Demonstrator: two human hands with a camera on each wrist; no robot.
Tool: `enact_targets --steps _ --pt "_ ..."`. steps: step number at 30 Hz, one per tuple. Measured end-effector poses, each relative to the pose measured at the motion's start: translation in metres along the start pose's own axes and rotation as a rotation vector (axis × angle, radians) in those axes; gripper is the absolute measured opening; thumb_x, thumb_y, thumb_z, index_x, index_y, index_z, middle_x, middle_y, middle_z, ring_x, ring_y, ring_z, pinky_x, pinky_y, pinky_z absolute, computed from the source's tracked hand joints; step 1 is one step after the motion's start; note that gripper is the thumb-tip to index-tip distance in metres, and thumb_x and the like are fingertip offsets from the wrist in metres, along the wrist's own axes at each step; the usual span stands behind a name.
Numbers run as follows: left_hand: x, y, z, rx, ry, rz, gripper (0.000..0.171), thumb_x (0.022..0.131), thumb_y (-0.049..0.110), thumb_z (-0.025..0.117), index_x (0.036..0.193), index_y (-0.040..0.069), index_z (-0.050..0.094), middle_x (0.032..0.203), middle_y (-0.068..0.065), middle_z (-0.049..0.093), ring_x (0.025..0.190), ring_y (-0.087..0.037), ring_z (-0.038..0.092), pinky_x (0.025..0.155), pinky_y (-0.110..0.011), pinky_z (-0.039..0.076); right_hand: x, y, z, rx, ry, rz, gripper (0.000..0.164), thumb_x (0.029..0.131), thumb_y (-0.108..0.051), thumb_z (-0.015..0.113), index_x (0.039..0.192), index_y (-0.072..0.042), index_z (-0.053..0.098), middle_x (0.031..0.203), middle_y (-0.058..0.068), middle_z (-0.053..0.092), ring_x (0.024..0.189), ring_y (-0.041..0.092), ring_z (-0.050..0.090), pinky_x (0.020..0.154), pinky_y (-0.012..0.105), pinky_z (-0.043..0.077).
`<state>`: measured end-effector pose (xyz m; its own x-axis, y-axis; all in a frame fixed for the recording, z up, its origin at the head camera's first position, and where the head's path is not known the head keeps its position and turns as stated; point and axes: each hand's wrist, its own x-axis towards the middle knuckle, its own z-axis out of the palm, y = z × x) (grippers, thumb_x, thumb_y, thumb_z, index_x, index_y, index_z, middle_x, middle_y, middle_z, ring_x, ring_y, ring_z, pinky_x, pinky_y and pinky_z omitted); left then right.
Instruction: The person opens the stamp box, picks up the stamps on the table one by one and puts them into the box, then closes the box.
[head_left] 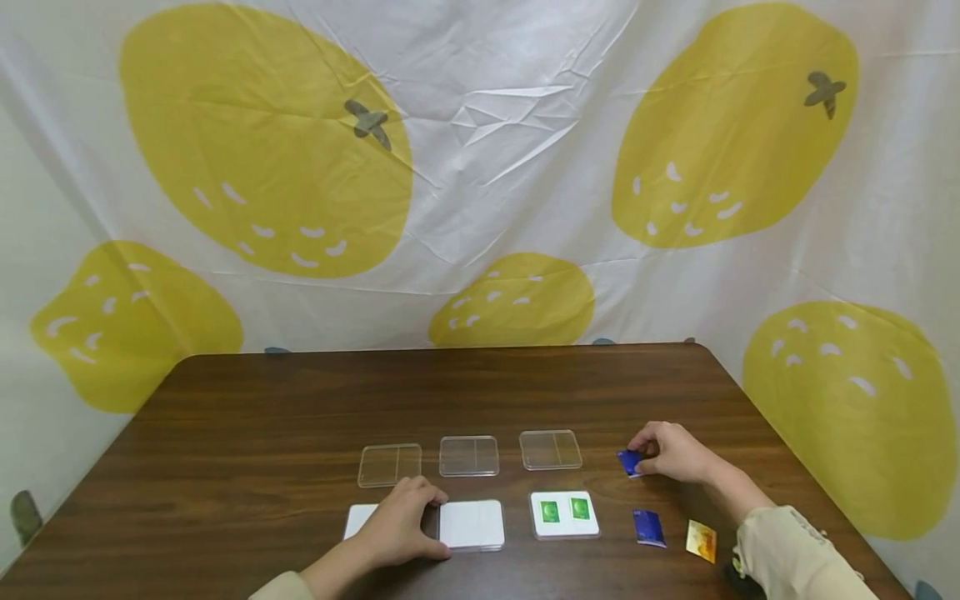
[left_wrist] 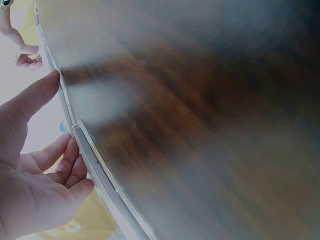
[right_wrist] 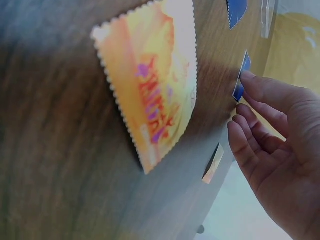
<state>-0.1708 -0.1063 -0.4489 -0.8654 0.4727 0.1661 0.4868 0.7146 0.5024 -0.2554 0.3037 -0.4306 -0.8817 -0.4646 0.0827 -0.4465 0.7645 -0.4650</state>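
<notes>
My right hand (head_left: 671,452) pinches a small blue stamp (right_wrist: 242,82) by its edge, low over the table's right side. A second blue stamp (head_left: 648,528) and a yellow-orange stamp (head_left: 701,542) with perforated edges lie nearer the front. Another yellowish stamp (right_wrist: 214,163) shows in the right wrist view; the right hand hides it in the head view. My left hand (head_left: 401,521) holds the left end of the middle clear case (head_left: 472,526) with a white card, thumb at the front edge and fingers at the back. It partly covers another white-card case (head_left: 358,518).
On the right, one white-card case (head_left: 566,527) bears two green stamps (head_left: 550,512). Behind stand three clear lids in a row: left (head_left: 378,465), middle (head_left: 468,456) and right (head_left: 542,450). All rest on a brown wooden table (head_left: 300,400) before a lemon-print cloth (head_left: 510,167).
</notes>
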Motion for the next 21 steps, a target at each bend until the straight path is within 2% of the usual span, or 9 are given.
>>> enact_targets --steps 13,21 --pt "0.0004 0.0017 -0.0022 -0.009 -0.020 -0.007 0.055 0.056 0.032 0.083 0.098 0.004 0.063 0.092 0.001 0.055 0.088 -0.018 0.048 0.076 -0.033 0.044 0.0010 -0.0001 -0.0009 -0.015 0.002 -0.027 0.017 0.069 -0.008 0.076 0.083 -0.004 0.067 0.080 0.000 0.060 0.071 0.012 0.050 0.061 0.024 0.042" --pt "0.0007 0.0013 -0.0024 -0.006 -0.031 -0.015 0.055 0.057 0.034 0.082 0.099 0.004 0.063 0.092 0.002 0.055 0.089 -0.017 0.047 0.077 -0.033 0.044 -0.0005 -0.0029 0.0019 0.044 0.017 0.017 0.016 0.068 -0.003 0.075 0.082 0.000 0.066 0.075 0.002 0.061 0.065 0.008 0.051 0.056 0.022 0.043"
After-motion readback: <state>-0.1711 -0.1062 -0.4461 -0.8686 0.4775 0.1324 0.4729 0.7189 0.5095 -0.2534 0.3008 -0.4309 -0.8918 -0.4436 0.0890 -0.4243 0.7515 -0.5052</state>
